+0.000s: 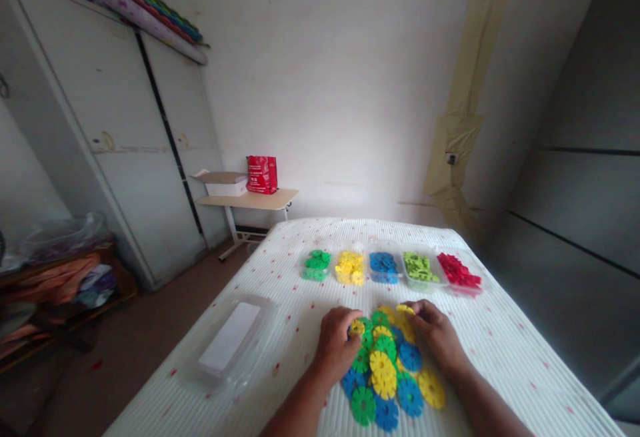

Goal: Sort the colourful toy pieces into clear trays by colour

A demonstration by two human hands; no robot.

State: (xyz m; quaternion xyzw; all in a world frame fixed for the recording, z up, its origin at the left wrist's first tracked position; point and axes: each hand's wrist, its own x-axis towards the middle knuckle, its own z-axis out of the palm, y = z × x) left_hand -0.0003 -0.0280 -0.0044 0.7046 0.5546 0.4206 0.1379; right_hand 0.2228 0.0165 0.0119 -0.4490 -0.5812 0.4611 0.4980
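A pile of notched plastic discs, among them a green disc (pixel 363 405), a blue disc (pixel 410 395) and a yellow disc (pixel 431 388), lies on the table between my hands. My left hand (pixel 338 342) is closed at the pile's left edge, with a small yellow disc (pixel 357 327) pinched in its fingers. On the other side my right hand (pixel 440 336) pinches another yellow disc (pixel 405 309) between thumb and fingers, just above the pile's far right edge. Many discs overlap, so those beneath are partly hidden.
Clear tubs stand in a row beyond the pile: green pieces (pixel 319 261), yellow pieces (pixel 350 267), blue pieces (pixel 384 266), lime pieces (pixel 420 267), red pieces (pixel 459 272). A clear plastic lid (pixel 265 330) with a white label lies left on the striped tablecloth (pixel 200 330).
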